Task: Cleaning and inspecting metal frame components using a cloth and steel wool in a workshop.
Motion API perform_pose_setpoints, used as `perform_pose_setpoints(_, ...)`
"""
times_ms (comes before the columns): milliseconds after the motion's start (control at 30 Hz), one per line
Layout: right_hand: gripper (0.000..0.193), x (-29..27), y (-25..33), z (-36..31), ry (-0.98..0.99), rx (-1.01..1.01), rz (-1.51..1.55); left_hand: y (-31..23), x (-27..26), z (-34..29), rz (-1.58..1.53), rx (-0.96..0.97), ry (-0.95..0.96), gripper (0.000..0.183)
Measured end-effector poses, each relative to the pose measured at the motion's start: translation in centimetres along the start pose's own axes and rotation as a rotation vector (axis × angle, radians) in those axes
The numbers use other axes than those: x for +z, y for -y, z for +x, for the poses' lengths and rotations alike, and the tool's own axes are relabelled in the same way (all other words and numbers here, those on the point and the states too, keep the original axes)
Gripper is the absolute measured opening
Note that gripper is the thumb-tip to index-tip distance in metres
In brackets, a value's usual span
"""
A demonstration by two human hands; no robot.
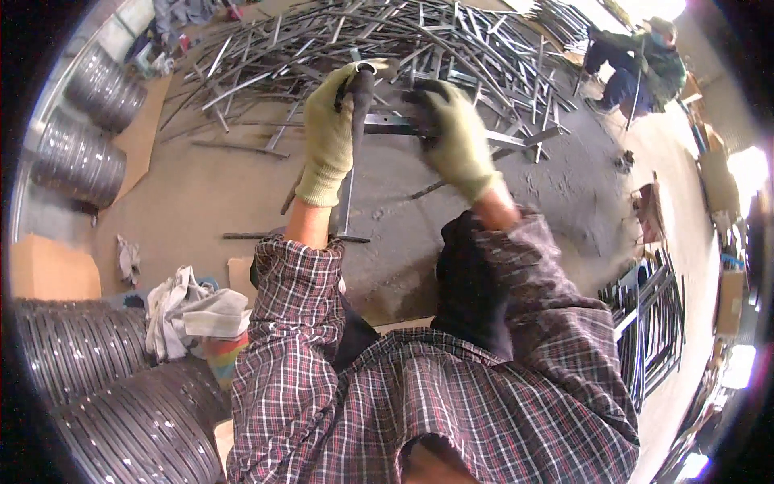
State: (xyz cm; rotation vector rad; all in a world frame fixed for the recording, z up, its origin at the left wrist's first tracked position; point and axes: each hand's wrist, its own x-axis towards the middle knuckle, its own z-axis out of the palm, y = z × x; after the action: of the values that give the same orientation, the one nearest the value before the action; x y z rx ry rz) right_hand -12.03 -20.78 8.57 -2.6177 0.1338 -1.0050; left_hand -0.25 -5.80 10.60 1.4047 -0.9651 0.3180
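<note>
Out across the middle, a brown-grey floor [242, 181] is seen, darkened toward the right by a broad blackish patch [576, 198]. On the far left, a sheet of brown cardboard [145, 149] is spotted; nearer, an open-looking cardboard box [55, 268] is picked out. Over on the right, paler floor [685, 250] is washed by bright light [750, 169], its source blown out to white.

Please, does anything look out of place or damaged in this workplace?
The metal bars ahead lie in a tangled heap, crossing in all directions, unlike the tidier row at right. A crumpled cloth lies on the floor at left. No damage is clear.
</note>
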Motion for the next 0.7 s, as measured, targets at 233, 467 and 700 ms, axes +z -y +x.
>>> perform_pose_setpoints(233, 0.053, -1.4, -1.8, -2.0, -0.015, 0.034, 0.157, -0.1, 0.1, -0.5, -0.069, 0.083, 0.046, 0.038)
perform_pose_setpoints(467, 0.054, 1.0, 1.1, -1.5, -0.156, 0.024, 0.22, 0.6, 0.8, -0.3, -0.199, -0.143, 0.118, 0.041)
perform_pose_setpoints(700, 0.053, 1.2, -2.4, -3.6, -0.117, 0.044, 0.037, 3.0, -1.3, -1.3, -0.129, -0.231, 0.033, 0.041)
